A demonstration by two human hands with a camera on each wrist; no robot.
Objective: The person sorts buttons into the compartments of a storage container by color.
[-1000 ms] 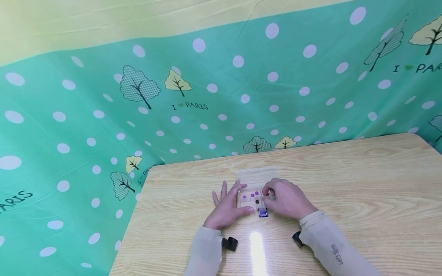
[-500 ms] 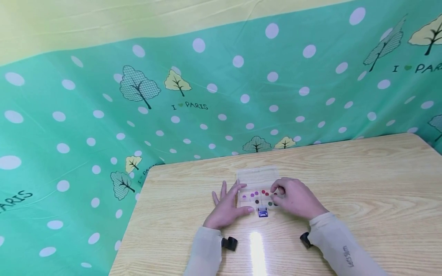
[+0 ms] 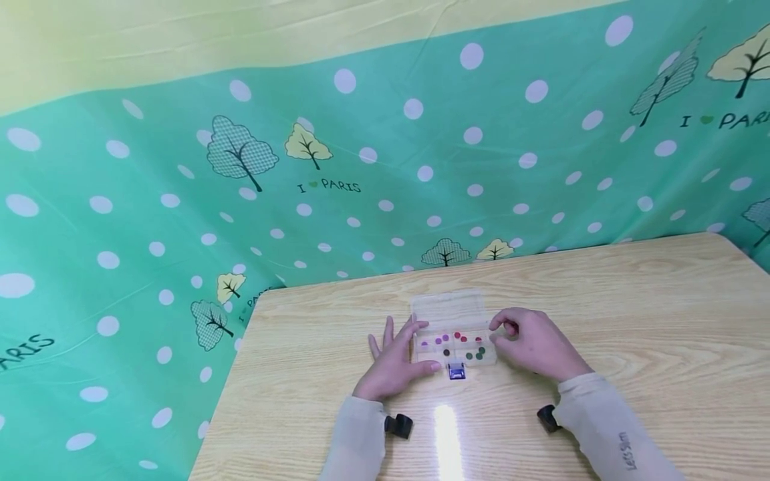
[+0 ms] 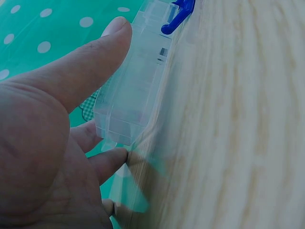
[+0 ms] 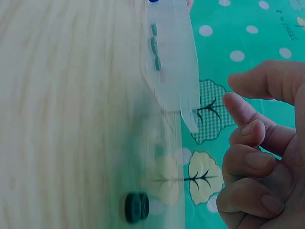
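A clear plastic compartment box [image 3: 436, 356] lies with its lid folded back and a blue latch [image 3: 456, 371] in front. Small purple discs [image 3: 445, 338], red discs [image 3: 457, 335], green discs [image 3: 469, 356] and one dark disc [image 3: 446, 353] lie inside. My left hand [image 3: 393, 364] holds the box's left end, thumb at the front wall, index finger over the left side, other fingers spread. Just off the right end is my right hand [image 3: 537, 341], its thumb and index fingertips slightly apart with nothing between them. Its other fingers are curled, as the right wrist view shows.
A dark green, thick disc [image 5: 137, 207] lies on the wooden table [image 3: 631, 321] near my right hand. Behind the table hangs a green dotted curtain [image 3: 385, 187]. A bright light reflection crosses the table in front of the box.
My right hand has moved right, from over the box to beyond its right end. Red discs and three green discs now show where it covered them. The left hand stays put.
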